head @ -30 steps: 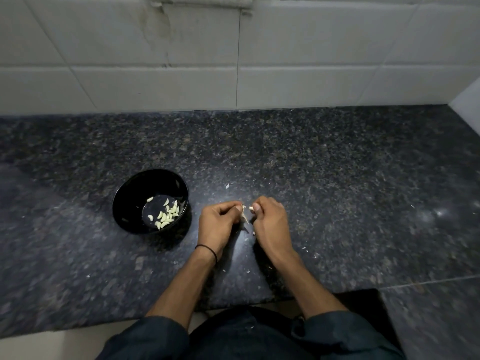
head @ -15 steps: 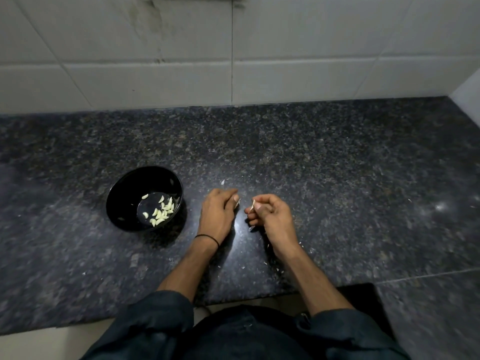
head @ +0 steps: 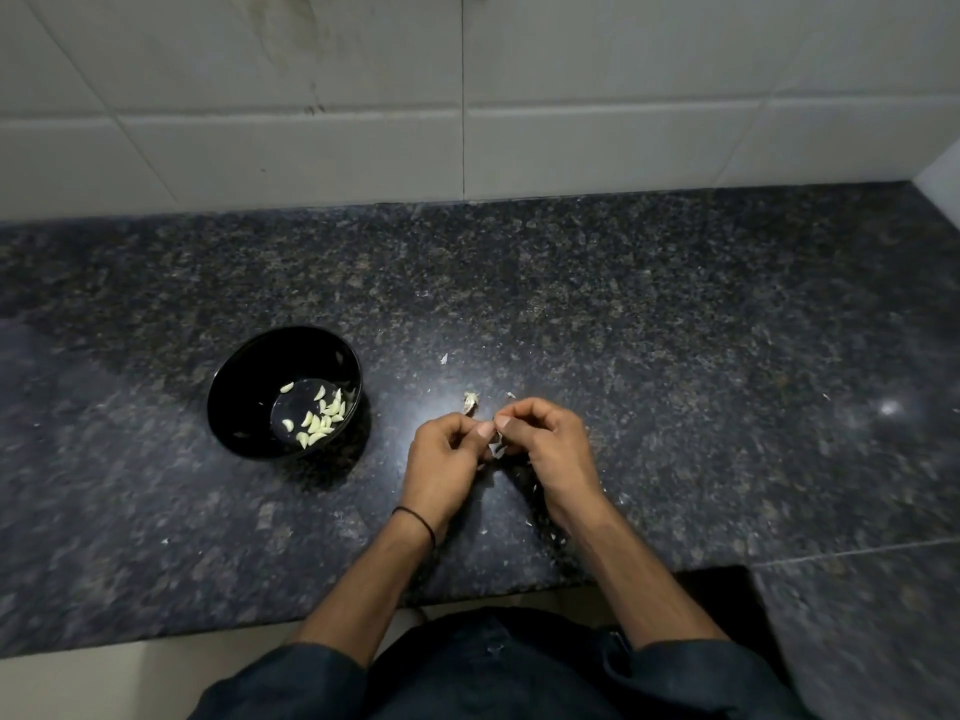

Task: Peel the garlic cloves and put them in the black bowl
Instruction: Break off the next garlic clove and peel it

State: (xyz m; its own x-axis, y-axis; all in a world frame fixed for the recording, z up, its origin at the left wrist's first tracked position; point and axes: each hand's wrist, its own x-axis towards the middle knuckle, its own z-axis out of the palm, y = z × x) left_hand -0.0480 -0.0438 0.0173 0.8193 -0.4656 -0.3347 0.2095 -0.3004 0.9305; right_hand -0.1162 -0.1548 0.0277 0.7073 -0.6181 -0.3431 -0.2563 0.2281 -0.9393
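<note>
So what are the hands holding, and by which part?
A garlic clove, pinched from both sides by the left hand and the right hand; which part each grips is hidden.

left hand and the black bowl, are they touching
Apart. The head view shows a strip of bare countertop between the left hand and the black bowl.

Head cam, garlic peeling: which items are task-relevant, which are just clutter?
Job: left hand and right hand pinching a garlic clove; black bowl; peeled cloves in it.
Lying about: skin scraps on the counter; pale bit beyond the hands, clove or skin unclear; wristband.
</note>
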